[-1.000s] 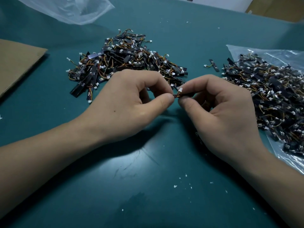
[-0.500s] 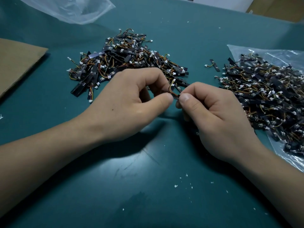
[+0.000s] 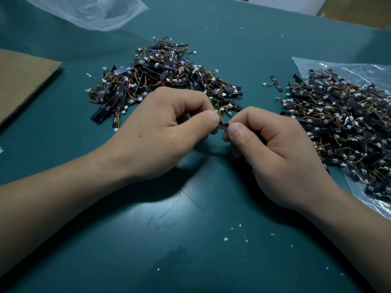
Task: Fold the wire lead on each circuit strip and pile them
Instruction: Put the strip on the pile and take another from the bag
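Observation:
A small black circuit strip (image 3: 223,126) with a short orange wire lead is held above the green table between both hands. My left hand (image 3: 167,132) pinches its wire end between thumb and forefinger. My right hand (image 3: 273,149) pinches the strip's other end, most of which its curled fingers hide. A pile of strips (image 3: 160,81) lies just behind my hands. A second heap of strips (image 3: 342,123) lies on a clear plastic bag (image 3: 359,68) at the right.
One loose strip (image 3: 275,83) lies between the two heaps. A brown cardboard sheet (image 3: 23,81) covers the left edge, and an empty clear bag (image 3: 91,11) lies at the back left. White crumbs dot the green table (image 3: 190,240) near me.
Both hands have shifted slightly. The wire lead, straight along the strip a second ago, now loops up between my thumbs, and my right hand has dropped a little lower.

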Action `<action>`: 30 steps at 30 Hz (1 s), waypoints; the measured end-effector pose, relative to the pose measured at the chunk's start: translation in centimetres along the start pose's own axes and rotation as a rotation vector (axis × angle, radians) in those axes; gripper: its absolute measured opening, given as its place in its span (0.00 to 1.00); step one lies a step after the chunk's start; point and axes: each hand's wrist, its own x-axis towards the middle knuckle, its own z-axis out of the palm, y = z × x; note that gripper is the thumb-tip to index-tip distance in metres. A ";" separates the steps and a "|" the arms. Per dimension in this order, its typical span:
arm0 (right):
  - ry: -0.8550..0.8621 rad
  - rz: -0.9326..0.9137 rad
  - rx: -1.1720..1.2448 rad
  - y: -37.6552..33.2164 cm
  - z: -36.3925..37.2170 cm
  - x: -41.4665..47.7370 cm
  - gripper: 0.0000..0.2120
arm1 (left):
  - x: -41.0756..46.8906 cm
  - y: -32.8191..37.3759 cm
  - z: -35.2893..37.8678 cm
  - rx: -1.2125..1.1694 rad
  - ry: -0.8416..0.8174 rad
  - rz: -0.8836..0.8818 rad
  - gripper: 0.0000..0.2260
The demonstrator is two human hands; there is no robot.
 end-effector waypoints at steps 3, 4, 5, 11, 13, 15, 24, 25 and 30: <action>0.006 0.018 0.033 0.1 0.0 0.0 0.10 | -0.1 0.0 0.0 0.017 -0.019 0.000 0.08; 0.011 0.018 0.035 0.1 0.0 0.1 0.10 | -0.1 0.0 0.1 0.028 -0.019 0.000 0.08; 0.018 0.019 0.038 0.1 0.0 0.1 0.10 | -0.1 0.0 0.1 0.032 -0.015 -0.002 0.08; 0.040 0.029 0.058 0.1 0.0 0.1 0.09 | -0.1 -0.1 0.0 0.015 0.004 -0.004 0.08; 0.046 0.031 0.054 0.1 0.0 0.1 0.09 | -0.1 -0.1 0.1 0.041 0.002 -0.002 0.08; 0.052 0.032 0.044 0.1 0.0 0.1 0.09 | -0.1 -0.1 0.1 0.041 0.006 0.003 0.08; 0.053 0.041 0.037 -0.1 0.1 0.1 0.09 | -0.1 0.0 0.1 0.074 0.016 0.015 0.08; 0.055 0.041 0.039 -0.1 0.1 0.1 0.09 | -0.1 0.0 0.1 0.079 0.011 0.014 0.08; 0.039 0.035 0.059 -0.3 -0.1 -0.1 0.10 | -0.2 0.2 0.1 0.064 -0.005 0.029 0.08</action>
